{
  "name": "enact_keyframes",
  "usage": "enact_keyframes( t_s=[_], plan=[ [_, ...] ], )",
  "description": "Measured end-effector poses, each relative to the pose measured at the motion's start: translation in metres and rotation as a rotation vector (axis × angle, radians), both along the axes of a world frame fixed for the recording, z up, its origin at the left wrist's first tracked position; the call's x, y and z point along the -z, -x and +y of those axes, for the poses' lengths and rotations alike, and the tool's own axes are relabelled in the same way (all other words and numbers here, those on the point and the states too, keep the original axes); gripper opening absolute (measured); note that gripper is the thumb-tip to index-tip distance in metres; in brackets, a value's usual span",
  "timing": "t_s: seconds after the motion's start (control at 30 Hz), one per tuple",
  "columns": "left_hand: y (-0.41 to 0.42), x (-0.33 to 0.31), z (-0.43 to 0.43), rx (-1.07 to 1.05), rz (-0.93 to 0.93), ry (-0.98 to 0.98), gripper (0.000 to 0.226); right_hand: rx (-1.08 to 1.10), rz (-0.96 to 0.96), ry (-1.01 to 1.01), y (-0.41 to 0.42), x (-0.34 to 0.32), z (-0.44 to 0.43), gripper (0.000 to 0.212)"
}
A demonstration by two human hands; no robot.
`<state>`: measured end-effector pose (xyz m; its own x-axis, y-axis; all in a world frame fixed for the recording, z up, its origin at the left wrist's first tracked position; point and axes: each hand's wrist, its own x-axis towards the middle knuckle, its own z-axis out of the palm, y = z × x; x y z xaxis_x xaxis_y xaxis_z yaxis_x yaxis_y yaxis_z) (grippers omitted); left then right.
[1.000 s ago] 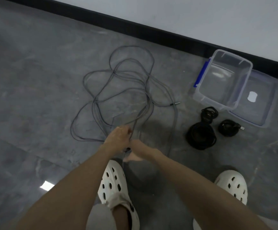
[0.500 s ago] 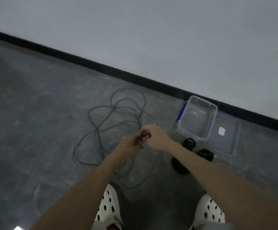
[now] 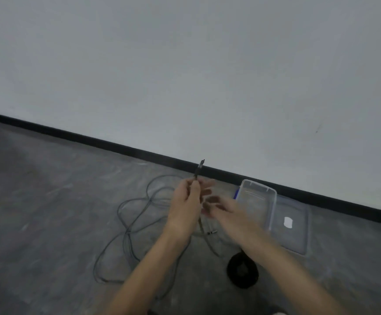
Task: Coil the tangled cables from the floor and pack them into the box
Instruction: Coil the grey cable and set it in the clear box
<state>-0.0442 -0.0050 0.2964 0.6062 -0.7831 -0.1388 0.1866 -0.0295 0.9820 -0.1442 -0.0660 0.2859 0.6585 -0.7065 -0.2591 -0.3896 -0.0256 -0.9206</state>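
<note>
A long grey cable (image 3: 126,226) lies in loose tangled loops on the grey floor. My left hand (image 3: 186,208) grips one end of it, and the plug (image 3: 200,165) sticks up above my fingers. The cable hangs down from that hand to the floor. My right hand (image 3: 223,209) is just to the right of the left one, blurred, with fingers spread and nothing in it. A clear plastic box (image 3: 272,201) with a blue latch stands on the floor by the wall. A coiled black cable (image 3: 243,272) lies in front of the box.
The box's clear lid (image 3: 296,237) lies flat on the floor to the right of the box. A black skirting board (image 3: 116,145) runs along the white wall behind. The cable's other plug (image 3: 211,233) lies on the floor below my hands.
The view has tilted up from the floor toward the wall. My hands rose with the cable end, and my right hand has let go while the left keeps the plug end upright.
</note>
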Motion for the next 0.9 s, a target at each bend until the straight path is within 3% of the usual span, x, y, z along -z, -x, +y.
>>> enact_keyframes(
  t_s=[0.1,0.23,0.3,0.4,0.43,0.53,0.57,0.7,0.83,0.9],
  plan=[
    [0.005,-0.006,-0.001,0.035,-0.053,0.004,0.020,-0.217,-0.034,0.053,0.005,-0.009,0.014,0.017],
    [-0.002,-0.001,-0.002,0.080,-0.148,-0.066,0.015,-0.139,-0.011,0.432,0.019,-0.013,0.006,0.014],
    [-0.006,0.003,-0.003,0.054,-0.262,-0.168,0.029,-0.133,0.004,0.575,0.026,-0.014,-0.005,0.017],
    [-0.016,0.008,-0.005,0.033,-0.518,-0.364,0.072,-0.186,0.070,0.717,0.029,-0.017,-0.021,0.022],
    [-0.019,0.010,-0.004,0.051,-0.626,-0.390,0.075,-0.211,0.097,0.764,0.029,-0.017,-0.026,0.023],
    [-0.024,0.013,-0.004,0.174,-1.039,-0.201,0.031,-0.245,0.137,0.839,0.027,-0.015,-0.039,0.024],
    [-0.024,0.014,-0.003,0.223,-1.098,-0.145,0.026,-0.232,0.130,0.857,0.027,-0.016,-0.044,0.023],
    [-0.009,0.013,-0.003,0.495,-0.801,-0.144,0.022,-0.135,0.042,0.880,0.028,-0.022,-0.061,0.019],
    [0.010,0.006,-0.007,0.702,-0.221,-0.034,0.017,-0.115,-0.048,0.747,0.027,-0.025,-0.069,0.019],
    [0.010,0.003,-0.008,0.772,-0.108,0.009,0.019,-0.107,-0.078,0.670,0.026,-0.025,-0.072,0.018]
  ],
)
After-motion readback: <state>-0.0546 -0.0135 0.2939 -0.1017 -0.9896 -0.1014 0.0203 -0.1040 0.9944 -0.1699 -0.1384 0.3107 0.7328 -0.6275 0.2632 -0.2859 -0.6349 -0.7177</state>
